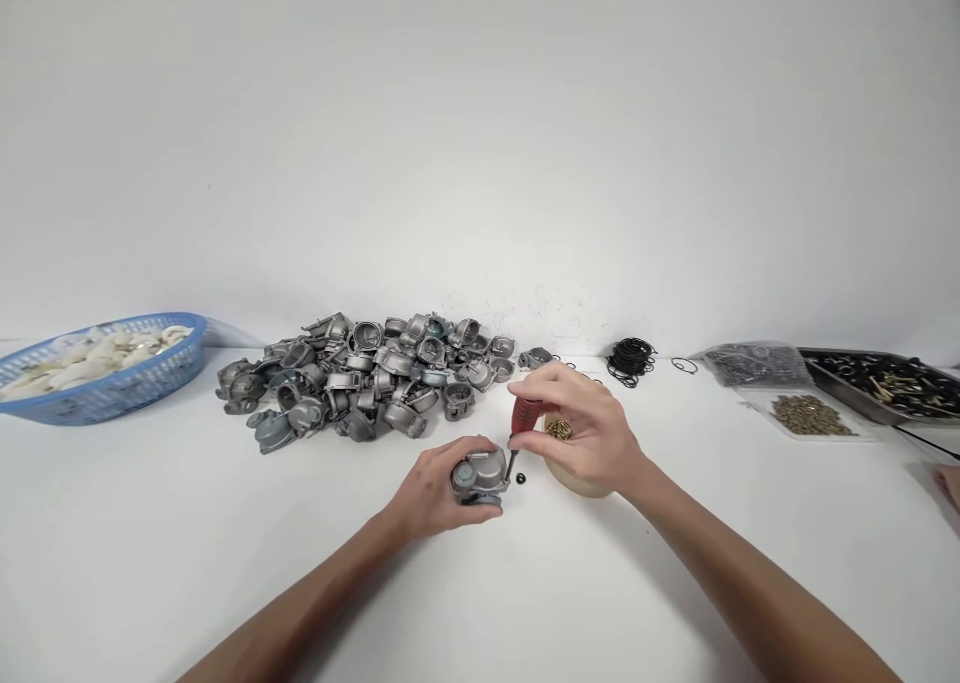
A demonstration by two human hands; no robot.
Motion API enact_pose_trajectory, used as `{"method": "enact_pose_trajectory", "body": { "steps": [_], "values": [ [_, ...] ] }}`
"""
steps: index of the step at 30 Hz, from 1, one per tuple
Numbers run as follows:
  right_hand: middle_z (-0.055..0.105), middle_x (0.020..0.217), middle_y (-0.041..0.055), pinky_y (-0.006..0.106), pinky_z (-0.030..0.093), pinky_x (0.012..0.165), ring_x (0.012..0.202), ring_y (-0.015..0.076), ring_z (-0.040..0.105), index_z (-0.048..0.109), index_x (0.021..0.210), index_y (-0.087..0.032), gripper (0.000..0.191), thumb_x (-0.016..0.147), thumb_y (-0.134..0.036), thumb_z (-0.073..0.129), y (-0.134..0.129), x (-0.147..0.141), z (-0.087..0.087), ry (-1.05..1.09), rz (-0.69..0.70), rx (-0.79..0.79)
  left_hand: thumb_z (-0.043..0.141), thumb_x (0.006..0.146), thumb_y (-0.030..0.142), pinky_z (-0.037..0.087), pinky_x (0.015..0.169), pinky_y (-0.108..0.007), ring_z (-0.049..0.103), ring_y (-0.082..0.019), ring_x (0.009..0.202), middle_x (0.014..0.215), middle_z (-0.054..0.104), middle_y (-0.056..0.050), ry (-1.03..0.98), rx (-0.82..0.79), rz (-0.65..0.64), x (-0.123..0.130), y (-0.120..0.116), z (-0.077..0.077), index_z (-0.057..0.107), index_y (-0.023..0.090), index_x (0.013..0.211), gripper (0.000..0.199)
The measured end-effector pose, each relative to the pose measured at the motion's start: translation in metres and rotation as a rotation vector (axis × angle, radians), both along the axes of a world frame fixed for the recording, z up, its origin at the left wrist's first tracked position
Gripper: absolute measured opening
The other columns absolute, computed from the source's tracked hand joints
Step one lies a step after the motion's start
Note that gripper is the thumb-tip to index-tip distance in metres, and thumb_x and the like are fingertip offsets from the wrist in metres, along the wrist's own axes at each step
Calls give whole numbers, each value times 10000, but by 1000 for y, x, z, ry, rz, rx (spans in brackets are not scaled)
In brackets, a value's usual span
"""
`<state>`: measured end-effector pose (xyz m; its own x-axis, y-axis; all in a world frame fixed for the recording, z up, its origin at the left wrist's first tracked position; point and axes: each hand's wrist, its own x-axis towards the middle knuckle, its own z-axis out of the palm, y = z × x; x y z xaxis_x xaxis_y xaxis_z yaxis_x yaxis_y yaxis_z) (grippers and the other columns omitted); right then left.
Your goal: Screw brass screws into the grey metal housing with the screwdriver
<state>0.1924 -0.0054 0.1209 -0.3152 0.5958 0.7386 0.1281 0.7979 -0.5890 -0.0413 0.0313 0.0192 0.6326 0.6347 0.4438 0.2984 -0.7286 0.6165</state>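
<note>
My left hand is closed around a grey metal carburetor, steadying it low over the white table. In my right hand is a screwdriver with a red handle, its shaft pointing down. The screwdriver's tip meets the right edge of the carburetor; whether a screw sits under it is too small to tell. A small black rubber ring lies on the table just right of the carburetor. Partly hidden behind my right hand is a round pale bowl holding small brass-coloured parts.
Many similar carburetors are heaped at the back. A blue basket of whitish pieces stands left. Toward the right are black rings, a plastic bag, brass fittings and a metal tray. Another person's hand shows at the right edge.
</note>
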Motion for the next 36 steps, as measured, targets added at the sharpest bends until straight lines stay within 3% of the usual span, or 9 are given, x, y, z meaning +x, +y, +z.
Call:
{"method": "enact_pose_trajectory", "body": {
  "steps": [5, 10, 15, 18, 20, 23, 29, 33, 36],
  "values": [
    [624, 1208, 97, 457, 633, 865, 966, 199, 676, 580, 1355, -292, 441, 944, -132, 582, -2, -2, 2, -26, 106, -39, 826, 733, 408, 539, 834, -288, 711, -200, 913, 1150, 717, -44, -24, -17, -11, 1, -1, 0, 552, 243, 1211, 575],
    [634, 1055, 49, 404, 644, 799, 841, 166, 669, 652, 1262, -317, 432, 872, -143, 719, -1, -3, 2, 5, 18, 0, 824, 723, 421, 557, 834, -318, 723, -216, 884, 1118, 729, -60, -35, -4, 12, 1, 0, -3, 569, 225, 1202, 577],
    [650, 1112, 84, 450, 621, 853, 931, 195, 665, 609, 1309, -283, 372, 951, -184, 606, -2, -3, 3, -19, 114, -75, 836, 717, 421, 563, 839, -328, 724, -224, 903, 1129, 727, -71, -51, 49, 4, 1, 0, -8, 569, 222, 1177, 568],
    [629, 955, 37, 405, 616, 791, 807, 168, 650, 684, 1180, -285, 330, 868, -192, 740, -3, -3, 4, -6, -9, -28, 827, 726, 428, 560, 865, -352, 724, -237, 919, 1117, 729, -75, -32, 55, 23, 0, 0, -9, 565, 222, 1202, 582],
    [606, 1006, 45, 412, 603, 815, 784, 154, 638, 691, 1160, -277, 310, 863, -207, 748, -3, -2, 6, -15, -39, -13, 822, 733, 430, 557, 875, -358, 717, -246, 949, 1134, 719, -83, -27, 41, 28, 0, 0, -9, 555, 220, 1213, 588],
    [630, 1129, 90, 431, 594, 851, 904, 184, 651, 616, 1293, -267, 336, 960, -228, 600, -3, -2, 8, -57, 86, -56, 821, 735, 405, 556, 858, -342, 701, -240, 970, 1170, 691, -90, -39, 20, 5, 1, 0, -7, 533, 221, 1210, 585],
    [651, 840, 9, 356, 586, 725, 738, 157, 629, 691, 1172, -287, 371, 823, -226, 798, -2, -3, 7, -34, -41, 94, 818, 724, 352, 548, 824, -331, 685, -224, 932, 1137, 685, -74, -15, -42, 3, 2, -1, -4, 522, 218, 1195, 572],
    [685, 1084, 81, 418, 600, 811, 882, 193, 669, 592, 1330, -272, 407, 933, -183, 617, -3, -3, 6, -80, 74, 43, 822, 714, 348, 547, 820, -331, 684, -232, 944, 1165, 678, -86, -36, -48, -12, 2, -1, -5, 513, 225, 1210, 597],
    [711, 978, 53, 382, 612, 760, 849, 186, 685, 564, 1364, -285, 453, 930, -178, 636, -2, -4, 4, -68, 104, 49, 820, 712, 345, 547, 805, -321, 683, -233, 939, 1156, 678, -84, -38, -50, -14, 2, -1, -4, 519, 224, 1204, 590]
  ]
}}
